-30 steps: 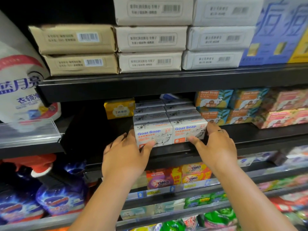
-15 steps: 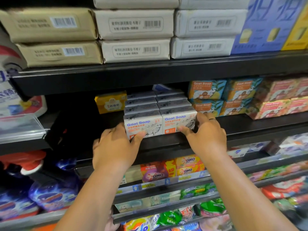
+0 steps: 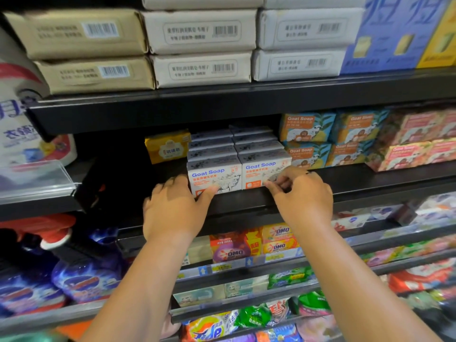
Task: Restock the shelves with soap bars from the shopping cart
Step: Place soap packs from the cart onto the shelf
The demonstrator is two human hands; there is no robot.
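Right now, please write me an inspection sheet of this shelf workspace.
Surface: black metal shelf, partly stocked.
Job's things: white cardboard Goat Soap boxes, two rows side by side.
Clutter: one yellow soap box left of them, further back.
Hands: left hand thumb touches the front left box; right hand fingers curled against the front right box.
Cables: nothing seen.
Surroundings: beige and white wrapped packs above; teal Goat Soap boxes right; blue spray bottles lower left.

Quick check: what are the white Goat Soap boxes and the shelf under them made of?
White Goat Soap boxes: probably matte printed cardboard, by the crisp folded edges. Shelf: likely black painted metal, by its thin rigid lip and dull sheen.
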